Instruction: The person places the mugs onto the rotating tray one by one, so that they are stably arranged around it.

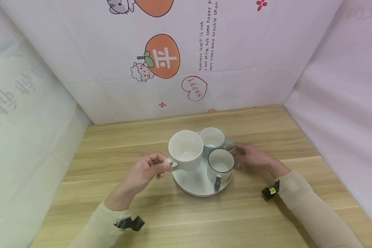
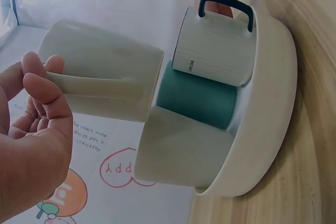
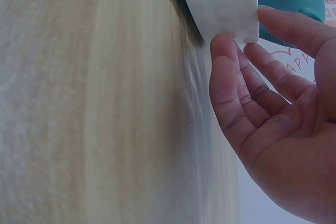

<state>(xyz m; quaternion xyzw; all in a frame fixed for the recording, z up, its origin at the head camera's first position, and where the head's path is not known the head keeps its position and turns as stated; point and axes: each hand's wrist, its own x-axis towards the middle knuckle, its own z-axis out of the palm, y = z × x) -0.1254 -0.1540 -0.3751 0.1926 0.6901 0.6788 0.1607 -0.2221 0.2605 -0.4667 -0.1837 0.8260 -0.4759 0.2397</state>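
My left hand (image 1: 145, 172) pinches the handle of a large white mug (image 2: 105, 51), holding it upright on the left of a round white dish (image 1: 195, 189). In the left wrist view, its base is at the rim of another pale mug (image 2: 184, 145), hidden from the head view. Beside that one in the dish are a teal mug (image 2: 197, 95) and a white mug with a dark rim and handle (image 1: 221, 162). At the dish's right side, my right hand (image 1: 251, 156) grips the dish wall (image 3: 226, 3), thumb at the rim and fingertips on the outside.
The dish stands on a wood-grain table (image 1: 127, 141). A white printed sheet (image 1: 111, 69) rises behind it, with white hangings (image 1: 334, 103) on both sides. A small black camera (image 1: 137, 223) is strapped to each wrist.
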